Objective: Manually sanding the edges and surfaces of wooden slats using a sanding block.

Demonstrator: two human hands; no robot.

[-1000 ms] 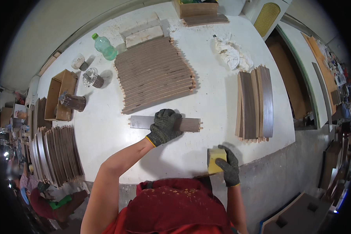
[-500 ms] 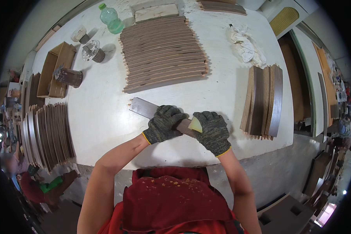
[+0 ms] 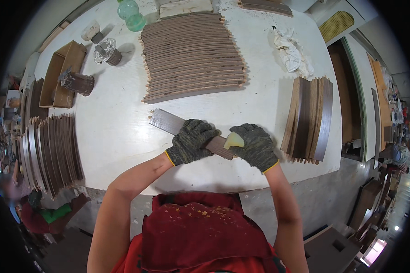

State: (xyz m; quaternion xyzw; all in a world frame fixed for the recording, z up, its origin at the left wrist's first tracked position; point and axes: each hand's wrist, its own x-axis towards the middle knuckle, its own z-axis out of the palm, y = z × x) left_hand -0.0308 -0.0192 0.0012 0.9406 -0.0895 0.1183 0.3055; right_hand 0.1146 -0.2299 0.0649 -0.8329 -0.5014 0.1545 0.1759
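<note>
L hand (image 3: 193,142) is gripping slat (image 3: 166,121), R hand (image 3: 255,146) is gripping sponge (image 3: 233,140) (nr slat's end); slat could be skidding if L hand's pressing too lightly

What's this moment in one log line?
left hand: gripping brown slat | right hand: holding yellow block at slat's right end | slat: over white table | row of slats: beyond hands

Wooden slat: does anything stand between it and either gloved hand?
Yes: the yellow sponge, held in the gloved right hand, is over the right part of the slat. Nothing visible comes between the gloved left hand and the slat.
</note>
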